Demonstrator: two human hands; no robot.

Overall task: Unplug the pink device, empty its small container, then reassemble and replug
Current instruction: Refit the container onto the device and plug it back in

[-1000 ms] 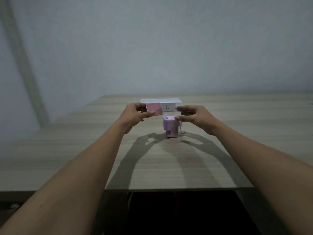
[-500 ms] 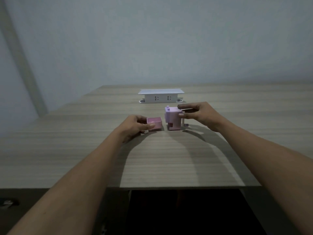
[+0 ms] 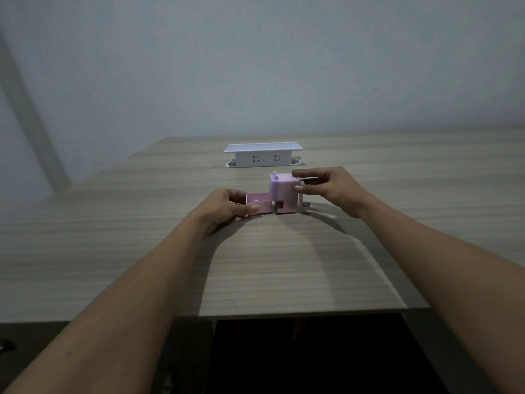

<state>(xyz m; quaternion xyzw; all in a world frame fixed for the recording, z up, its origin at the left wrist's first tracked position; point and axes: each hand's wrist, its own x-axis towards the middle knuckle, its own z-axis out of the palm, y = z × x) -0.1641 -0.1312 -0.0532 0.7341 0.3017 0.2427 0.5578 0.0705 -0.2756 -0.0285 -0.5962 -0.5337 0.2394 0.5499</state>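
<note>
The pink device (image 3: pixel 285 194), a small boxy block with a knob on top and a crank at its right side, stands on the wooden table (image 3: pixel 255 265). My right hand (image 3: pixel 329 189) grips its top right corner with thumb and fingers. My left hand (image 3: pixel 227 209) holds the small pink container (image 3: pixel 258 203), an open-topped drawer, resting on the table with its right end touching the device's lower left opening. A white socket box (image 3: pixel 262 157) stands behind them; nothing is plugged into its two outlets.
The table's near edge (image 3: pixel 312 311) runs below my forearms, with dark space underneath. A grey wall rises behind the table. Bare table surface lies to the left and right of the device.
My left hand brought the container down from in front of the socket box to the table and slid it right against the device. My right hand stayed on the device.
</note>
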